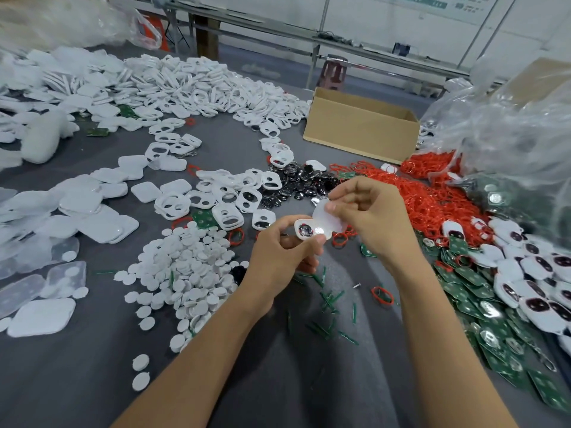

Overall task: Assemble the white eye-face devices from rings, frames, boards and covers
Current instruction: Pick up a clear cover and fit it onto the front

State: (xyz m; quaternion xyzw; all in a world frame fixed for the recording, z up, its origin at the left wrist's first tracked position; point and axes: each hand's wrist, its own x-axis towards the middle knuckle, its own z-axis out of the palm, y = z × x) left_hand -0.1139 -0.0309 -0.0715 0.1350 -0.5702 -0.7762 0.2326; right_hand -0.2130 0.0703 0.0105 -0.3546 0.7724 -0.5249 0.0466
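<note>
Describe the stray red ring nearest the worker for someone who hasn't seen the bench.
Start at the big red ring heap on the right, then come toward the person along the right forearm. Just inside that forearm one red ring lies by green slivers. Unlike other strays, it sits alone and nearest the person.

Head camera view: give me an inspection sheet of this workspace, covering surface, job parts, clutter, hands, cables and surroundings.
Surface: grey table, largely covered by heaps of parts.
Job's things: white frames heaped at the back; white covers on the left; white discs near the centre; red rings and green boards on the right; finished devices at the far right.
Clutter: green offcuts scattered near the hands.
Grippers: left hand pinches a partly built device; right hand pinches a loose cover at its right end.
Cables: nothing seen on the table.
Surroundings: open cardboard box; clear plastic bags on the right; metal bench behind.
</note>
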